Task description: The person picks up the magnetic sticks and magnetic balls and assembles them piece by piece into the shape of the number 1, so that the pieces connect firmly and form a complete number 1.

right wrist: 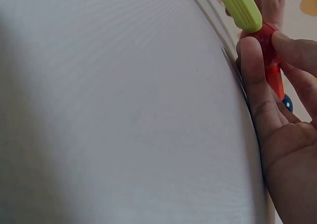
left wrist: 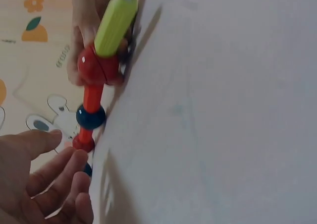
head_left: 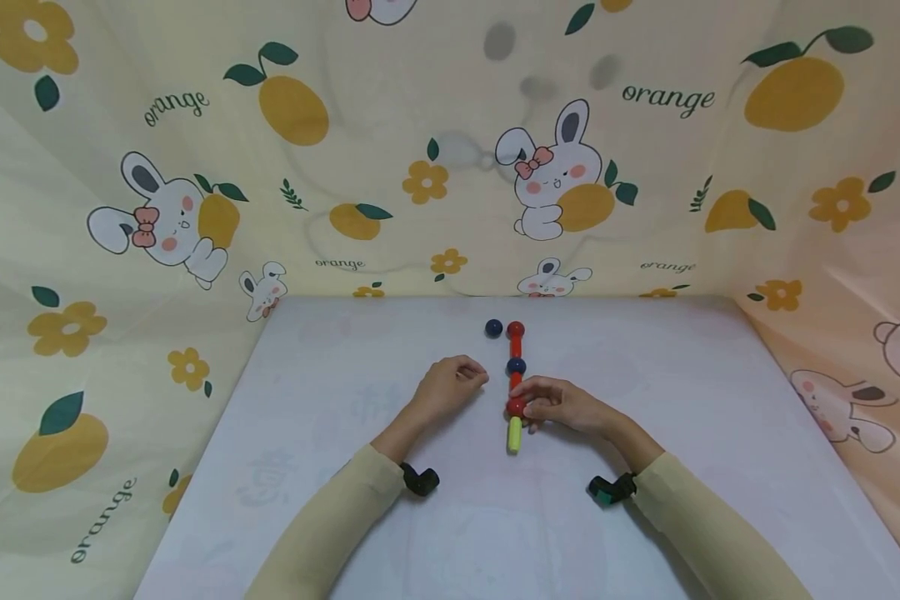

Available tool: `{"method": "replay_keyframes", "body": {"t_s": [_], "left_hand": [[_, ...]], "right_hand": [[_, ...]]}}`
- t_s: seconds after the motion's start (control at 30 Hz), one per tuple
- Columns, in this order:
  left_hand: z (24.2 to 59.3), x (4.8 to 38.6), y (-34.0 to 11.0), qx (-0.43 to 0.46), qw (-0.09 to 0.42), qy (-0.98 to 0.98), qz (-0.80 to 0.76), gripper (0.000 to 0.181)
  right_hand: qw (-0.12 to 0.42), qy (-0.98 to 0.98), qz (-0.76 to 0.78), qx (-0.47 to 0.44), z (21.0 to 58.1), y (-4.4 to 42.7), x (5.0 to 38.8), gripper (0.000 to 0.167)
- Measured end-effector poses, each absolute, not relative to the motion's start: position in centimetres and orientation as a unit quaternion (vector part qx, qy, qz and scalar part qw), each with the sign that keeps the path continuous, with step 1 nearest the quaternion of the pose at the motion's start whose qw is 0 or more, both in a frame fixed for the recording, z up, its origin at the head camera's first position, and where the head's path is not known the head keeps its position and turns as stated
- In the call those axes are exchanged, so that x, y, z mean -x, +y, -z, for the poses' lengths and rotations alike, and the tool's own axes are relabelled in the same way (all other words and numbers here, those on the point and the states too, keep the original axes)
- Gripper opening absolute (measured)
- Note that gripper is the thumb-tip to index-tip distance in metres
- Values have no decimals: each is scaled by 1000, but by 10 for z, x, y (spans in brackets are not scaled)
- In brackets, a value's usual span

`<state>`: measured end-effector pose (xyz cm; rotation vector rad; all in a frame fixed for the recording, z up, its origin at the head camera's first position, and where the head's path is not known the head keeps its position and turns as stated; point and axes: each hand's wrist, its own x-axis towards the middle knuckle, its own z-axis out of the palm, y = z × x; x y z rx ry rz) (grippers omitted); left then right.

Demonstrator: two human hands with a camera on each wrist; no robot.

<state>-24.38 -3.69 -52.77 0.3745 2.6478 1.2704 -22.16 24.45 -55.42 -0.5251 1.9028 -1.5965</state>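
Note:
A row of joined toy pieces lies on the white table. Its far end is a red ball [head_left: 516,329], followed by a red rod [head_left: 516,346], a blue ball [head_left: 516,367] and a second red rod [left wrist: 92,97]. My right hand [head_left: 570,406] pinches the near red ball [right wrist: 267,43] between thumb and fingers. From that ball a yellow-green rod [head_left: 514,435] sticks out toward me. Left of the row, my left hand [head_left: 450,387] hovers with loosely bent fingers and holds nothing. A loose dark blue ball [head_left: 493,328] sits beside the far red ball.
The white tabletop [head_left: 450,533] spreads around the row. Behind it and at the sides hangs a cream cloth [head_left: 390,92] printed with rabbits and oranges. A small black wrist camera [head_left: 420,480] shows at the left cuff, another [head_left: 611,490] at the right.

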Motion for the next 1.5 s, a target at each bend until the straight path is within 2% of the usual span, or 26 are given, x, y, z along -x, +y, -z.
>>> {"method": "replay_keyframes", "body": {"t_s": [0.23,0.53,1.27,1.5], "left_hand": [[532,265,-32,-137,68,884,-442,24],[530,292,-26,-147,42,914,-376,36],[534,322,-15,-124,58,930,-342,53],[539,328,-11,-144,52,935,-319,57]], "right_hand": [[297,712,603,200,553,246,221,42],[297,714,601,202,554,249,223,42],[299,715,600,199,557,248,223,41],[299,713,600,204,559,246,225,40]]}}
